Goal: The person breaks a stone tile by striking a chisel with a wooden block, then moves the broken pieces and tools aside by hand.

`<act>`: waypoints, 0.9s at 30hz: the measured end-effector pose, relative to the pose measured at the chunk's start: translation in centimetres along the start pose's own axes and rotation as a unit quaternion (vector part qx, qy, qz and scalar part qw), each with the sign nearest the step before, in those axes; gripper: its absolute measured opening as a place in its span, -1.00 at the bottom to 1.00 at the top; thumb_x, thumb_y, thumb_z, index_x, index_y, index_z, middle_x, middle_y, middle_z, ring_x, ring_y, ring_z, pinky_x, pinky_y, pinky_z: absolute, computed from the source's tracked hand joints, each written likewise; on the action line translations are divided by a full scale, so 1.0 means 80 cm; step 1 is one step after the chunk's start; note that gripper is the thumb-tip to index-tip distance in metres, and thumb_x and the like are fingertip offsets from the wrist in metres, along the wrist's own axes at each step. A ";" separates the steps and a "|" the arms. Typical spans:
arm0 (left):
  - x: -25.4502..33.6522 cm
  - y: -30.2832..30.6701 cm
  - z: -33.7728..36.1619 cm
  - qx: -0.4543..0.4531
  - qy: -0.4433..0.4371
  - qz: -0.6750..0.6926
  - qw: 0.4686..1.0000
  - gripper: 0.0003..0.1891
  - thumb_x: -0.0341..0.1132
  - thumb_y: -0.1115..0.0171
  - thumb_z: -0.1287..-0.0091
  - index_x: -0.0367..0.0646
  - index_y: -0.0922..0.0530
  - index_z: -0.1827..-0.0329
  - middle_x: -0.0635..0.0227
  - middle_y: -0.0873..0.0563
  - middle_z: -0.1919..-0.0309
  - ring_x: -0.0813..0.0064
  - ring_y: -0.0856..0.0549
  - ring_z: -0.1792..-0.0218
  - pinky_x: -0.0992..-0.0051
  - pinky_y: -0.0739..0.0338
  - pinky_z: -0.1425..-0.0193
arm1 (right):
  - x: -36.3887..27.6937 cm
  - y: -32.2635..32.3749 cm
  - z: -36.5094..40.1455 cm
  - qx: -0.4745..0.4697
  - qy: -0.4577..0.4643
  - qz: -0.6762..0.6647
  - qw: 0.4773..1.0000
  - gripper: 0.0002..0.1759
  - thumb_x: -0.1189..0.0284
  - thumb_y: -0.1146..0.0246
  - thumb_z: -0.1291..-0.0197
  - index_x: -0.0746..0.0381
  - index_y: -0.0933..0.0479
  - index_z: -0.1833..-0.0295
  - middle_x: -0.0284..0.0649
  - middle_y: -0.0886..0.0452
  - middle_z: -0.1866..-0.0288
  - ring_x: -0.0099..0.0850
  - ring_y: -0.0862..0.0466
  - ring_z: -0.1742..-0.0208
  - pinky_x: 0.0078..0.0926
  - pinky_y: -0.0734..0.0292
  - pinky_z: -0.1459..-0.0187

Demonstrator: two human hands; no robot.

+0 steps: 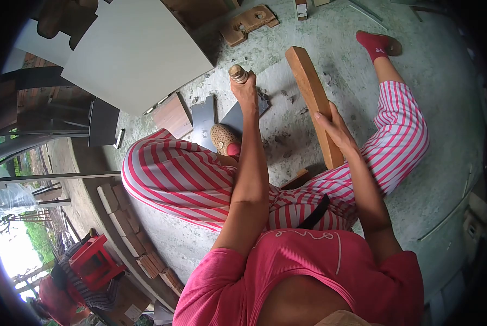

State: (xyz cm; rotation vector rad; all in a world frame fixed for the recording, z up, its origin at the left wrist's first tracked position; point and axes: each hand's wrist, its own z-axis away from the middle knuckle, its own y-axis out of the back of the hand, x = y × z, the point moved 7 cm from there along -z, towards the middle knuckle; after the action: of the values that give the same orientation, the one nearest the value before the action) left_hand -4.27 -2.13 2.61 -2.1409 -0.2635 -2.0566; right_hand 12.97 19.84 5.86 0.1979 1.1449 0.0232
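My left hand [245,91] is closed around an upright wooden handle [237,71] with metal bands near its top. Whatever is on the handle's lower end is hidden under the fist. Below that hand lies a dark grey slab [233,117], partly under my shoe [221,138]. My right hand [337,129] grips a long, thick wooden block [308,81], thumb across its upper face. The block slants away from my thigh, its far end reaching ahead of the hand. Dark chips [287,98] are scattered on the floor between the hands.
A large pale board [137,51] stands at the upper left. Near it lie a wood-look tile [172,115] and a grey strip [203,117]. A holed brown piece [248,25] sits farther ahead. Bricks [125,220] and a red plastic stool [94,261] are at my left.
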 end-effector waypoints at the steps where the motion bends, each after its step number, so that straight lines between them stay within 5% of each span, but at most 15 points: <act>1: -0.003 -0.001 -0.001 -0.004 0.004 -0.005 1.000 -0.83 -0.40 -0.23 -0.09 -0.18 -0.42 0.31 0.48 -0.50 0.50 0.65 -0.45 0.47 0.58 -0.38 0.33 | -0.002 0.000 0.000 0.008 0.007 0.002 1.000 -0.16 -0.03 -0.19 -0.12 0.33 -0.17 -0.33 -0.01 -0.41 -0.16 -0.22 -0.40 -0.22 -0.33 -0.25 -0.22; 14: 0.012 -0.032 0.006 -0.096 0.005 -0.057 0.994 -0.78 -0.42 -0.25 -0.05 -0.25 -0.45 0.26 0.37 -0.57 0.48 0.56 -0.53 0.44 0.52 -0.47 0.27 | 0.015 -0.004 -0.008 -0.004 -0.019 -0.001 1.000 -0.09 -0.09 -0.19 -0.09 0.33 -0.13 -0.35 0.02 -0.40 -0.18 -0.18 -0.39 -0.24 -0.31 -0.24 -0.23; 17: 0.012 -0.050 0.012 -0.141 -0.019 -0.128 0.981 -0.74 -0.40 -0.27 -0.01 -0.28 -0.46 0.26 0.14 -0.64 0.45 0.36 -0.65 0.40 0.39 -0.51 0.26 | 0.014 -0.005 -0.008 -0.012 -0.028 0.003 1.000 -0.10 -0.09 -0.20 -0.09 0.32 -0.13 -0.35 0.01 -0.40 -0.18 -0.19 -0.39 -0.23 -0.31 -0.24 -0.22; 21: 0.001 -0.080 0.029 -0.200 -0.044 -0.199 0.958 -0.72 -0.40 -0.29 0.02 -0.28 -0.46 0.25 0.11 -0.63 0.45 0.26 -0.65 0.39 0.37 -0.50 0.26 | 0.017 -0.006 -0.011 -0.007 -0.030 0.008 0.999 -0.12 -0.07 -0.20 -0.09 0.32 -0.15 -0.34 0.00 -0.41 -0.17 -0.20 -0.41 -0.22 -0.32 -0.26 -0.21; 24: -0.013 -0.077 0.022 -0.177 -0.022 -0.142 0.974 -0.73 -0.38 -0.29 0.01 -0.27 -0.46 0.26 0.15 -0.63 0.46 0.33 -0.64 0.39 0.39 -0.50 0.26 | 0.012 -0.006 -0.011 -0.005 -0.027 0.008 1.000 -0.13 -0.06 -0.19 -0.10 0.33 -0.16 -0.33 0.01 -0.41 -0.16 -0.19 -0.41 -0.22 -0.33 -0.27 -0.20; 27: -0.035 -0.019 -0.024 -0.022 0.037 0.041 0.998 -0.84 -0.40 -0.26 -0.05 -0.20 -0.49 0.34 0.38 -0.54 0.57 0.54 -0.50 0.53 0.49 -0.40 0.41 | 0.013 -0.004 -0.011 0.000 -0.023 0.003 1.000 -0.13 -0.05 -0.19 -0.10 0.34 -0.16 -0.33 0.01 -0.42 -0.17 -0.19 -0.41 -0.22 -0.33 -0.27 -0.21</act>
State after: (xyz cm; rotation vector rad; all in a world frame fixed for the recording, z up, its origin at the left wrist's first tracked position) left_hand -6.62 -1.17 -0.11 -2.0586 -0.1212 -2.1077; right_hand 12.56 19.81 4.55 0.2008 1.0988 0.0247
